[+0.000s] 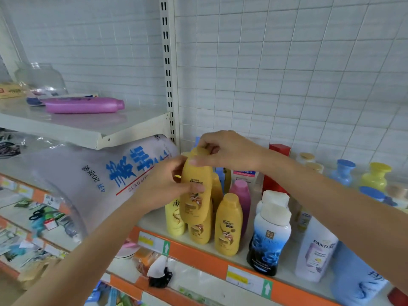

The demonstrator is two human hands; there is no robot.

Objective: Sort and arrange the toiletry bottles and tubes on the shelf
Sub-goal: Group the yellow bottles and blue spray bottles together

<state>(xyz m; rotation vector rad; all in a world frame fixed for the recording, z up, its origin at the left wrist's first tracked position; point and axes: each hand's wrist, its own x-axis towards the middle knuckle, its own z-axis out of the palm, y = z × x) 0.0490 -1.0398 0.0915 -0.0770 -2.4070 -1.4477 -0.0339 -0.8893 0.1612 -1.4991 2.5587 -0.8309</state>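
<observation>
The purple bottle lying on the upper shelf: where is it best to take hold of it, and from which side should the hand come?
Grip the purple bottle around the middle of its body, coming from above and the front. It lies flat on its side on the upper shelf, cap pointing right, so its long rounded flank is exposed, while a glass jar and other items crowd its left end. The narrow cap probably offers the fingers a poorer hold.

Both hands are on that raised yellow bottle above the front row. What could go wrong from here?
1. The raised yellow bottle hangs right over the yellow bottles standing close together; lowering it carelessly could topple them off the shelf edge.
2. The right hand pinches only the cap, so it may pop open or slip.
3. The right forearm passes close over the white-capped blue bottle and could knock it.
</observation>
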